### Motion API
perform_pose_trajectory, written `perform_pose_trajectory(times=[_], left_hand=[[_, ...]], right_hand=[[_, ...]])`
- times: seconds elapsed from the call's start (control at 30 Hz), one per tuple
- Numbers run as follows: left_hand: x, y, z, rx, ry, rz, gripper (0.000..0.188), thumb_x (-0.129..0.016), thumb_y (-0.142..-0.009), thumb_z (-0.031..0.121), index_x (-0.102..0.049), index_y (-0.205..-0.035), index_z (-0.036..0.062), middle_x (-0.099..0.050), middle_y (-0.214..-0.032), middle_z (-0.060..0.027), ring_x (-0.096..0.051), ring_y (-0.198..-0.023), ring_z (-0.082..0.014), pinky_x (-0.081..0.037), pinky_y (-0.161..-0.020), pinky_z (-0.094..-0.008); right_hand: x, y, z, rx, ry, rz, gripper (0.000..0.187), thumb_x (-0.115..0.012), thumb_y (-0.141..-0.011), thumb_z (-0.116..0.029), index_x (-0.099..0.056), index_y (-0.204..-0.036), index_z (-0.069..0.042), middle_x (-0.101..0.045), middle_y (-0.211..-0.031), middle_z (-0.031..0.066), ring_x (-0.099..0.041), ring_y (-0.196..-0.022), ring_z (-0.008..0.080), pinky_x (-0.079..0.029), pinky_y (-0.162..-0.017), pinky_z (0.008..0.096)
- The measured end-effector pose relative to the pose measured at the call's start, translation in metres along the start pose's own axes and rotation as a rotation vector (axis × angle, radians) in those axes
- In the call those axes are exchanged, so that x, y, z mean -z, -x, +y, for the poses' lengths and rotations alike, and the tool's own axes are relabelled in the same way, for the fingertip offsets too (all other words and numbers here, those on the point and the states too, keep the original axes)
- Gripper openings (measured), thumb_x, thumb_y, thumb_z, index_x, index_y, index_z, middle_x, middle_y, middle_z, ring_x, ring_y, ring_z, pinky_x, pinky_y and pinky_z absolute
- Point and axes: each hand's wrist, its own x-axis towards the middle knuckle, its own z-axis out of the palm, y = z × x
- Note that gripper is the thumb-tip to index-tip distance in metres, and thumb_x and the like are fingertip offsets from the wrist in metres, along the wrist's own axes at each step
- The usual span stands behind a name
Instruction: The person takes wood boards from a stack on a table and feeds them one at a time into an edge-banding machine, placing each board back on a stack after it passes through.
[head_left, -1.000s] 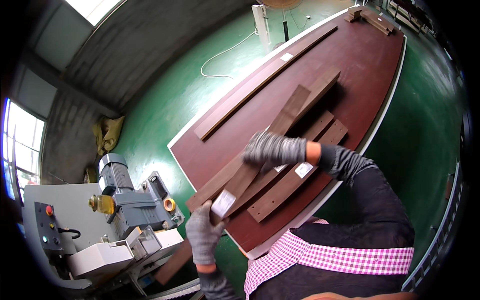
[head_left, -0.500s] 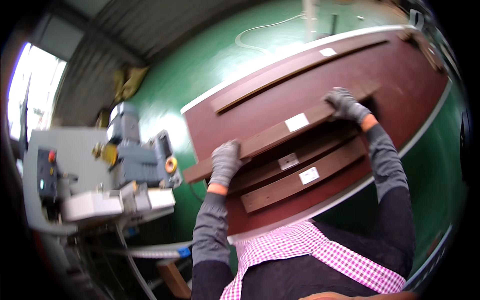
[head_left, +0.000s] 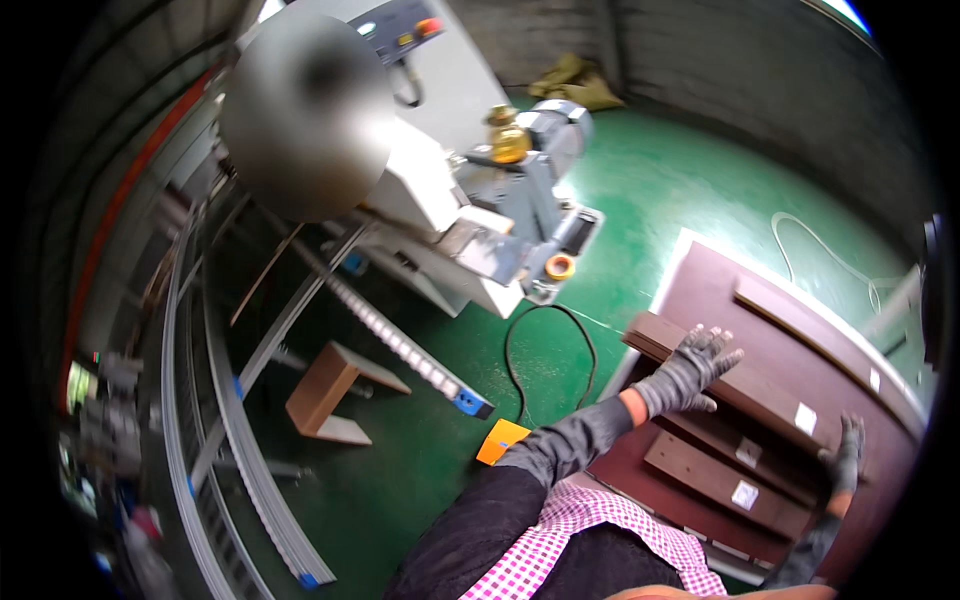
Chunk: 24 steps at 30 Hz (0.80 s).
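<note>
- Swung left since the earlier frame: your head view, which now takes in more of the machine [head_left: 555, 130], while your left hand [head_left: 690, 372] has opened off the upper board [head_left: 775, 400] it was wrapped around.
- Left grip's apart now, fingers fanned over that board. Can't tell if the palm touches; looks like a light steadying pose, if anything.
- Your right hand [head_left: 848, 455] is out by the board's other end. Can't tell if that grip is clamped. Having hands near both ends probably keeps a long piece level.
- That board's on the counter [head_left: 700, 280], with a middle board [head_left: 775, 470] and a near board [head_left: 700, 475] alongside, labels up, I'd guess for easy reading.
- Long board [head_left: 825, 345] lies apart along the far edge, likely out of your way.
</note>
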Motion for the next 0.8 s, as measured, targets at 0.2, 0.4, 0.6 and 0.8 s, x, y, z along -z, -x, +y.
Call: perform_pose_trajectory(times=[0.2, 0.4, 0.6, 0.8], left_hand=[[0.131, 0.212, -0.118, 0.410, -0.280, 0.704, 0.074, -0.072, -0.084, 0.040, -0.041, -0.143, 0.0068, -0.042, -0.141, -0.0208, -0.039, -0.132, -0.0384, -0.031, -0.109, -0.0514], [0.235, 0.443, -0.227, 1.074, -0.664, 0.725, 0.089, -0.072, -0.081, 0.031, -0.025, -0.153, 0.0082, -0.027, -0.155, -0.0234, -0.027, -0.143, -0.0406, -0.020, -0.120, -0.0476], [0.294, 0.546, -0.308, 1.587, -0.841, 0.416, 0.101, -0.075, -0.078, 0.031, -0.013, -0.156, 0.0133, -0.027, -0.155, -0.0181, -0.029, -0.142, -0.0359, -0.023, -0.118, -0.0503], [0.318, 0.581, -0.364, 1.831, -0.748, 0.206, 0.101, -0.076, -0.079, 0.034, -0.013, -0.156, 0.0183, -0.025, -0.157, -0.0124, -0.028, -0.144, -0.0326, -0.025, -0.117, -0.0488]], right_hand=[[-0.019, 0.021, -0.129, 0.008, -0.776, 0.230, 0.029, -0.060, -0.095, -0.004, -0.061, -0.123, 0.001, -0.065, -0.119, 0.0107, -0.059, -0.111, 0.0196, -0.043, -0.102, 0.0321], [-0.031, 0.007, -0.346, 0.205, -0.868, 0.283, 0.016, -0.063, -0.092, -0.002, -0.068, -0.107, -0.002, -0.070, -0.100, 0.0067, -0.066, -0.093, 0.0160, -0.051, -0.087, 0.0302], [0.018, -0.005, -0.524, 0.657, -0.595, 0.054, 0.014, -0.069, -0.078, -0.005, -0.069, -0.092, -0.002, -0.068, -0.087, 0.0161, -0.064, -0.085, 0.0336, -0.051, -0.080, 0.0406], [0.029, 0.011, -0.599, 0.791, -0.635, -0.164, 0.024, -0.076, -0.073, -0.012, -0.070, -0.095, -0.006, -0.069, -0.089, 0.0135, -0.065, -0.084, 0.0335, -0.052, -0.077, 0.0410]])
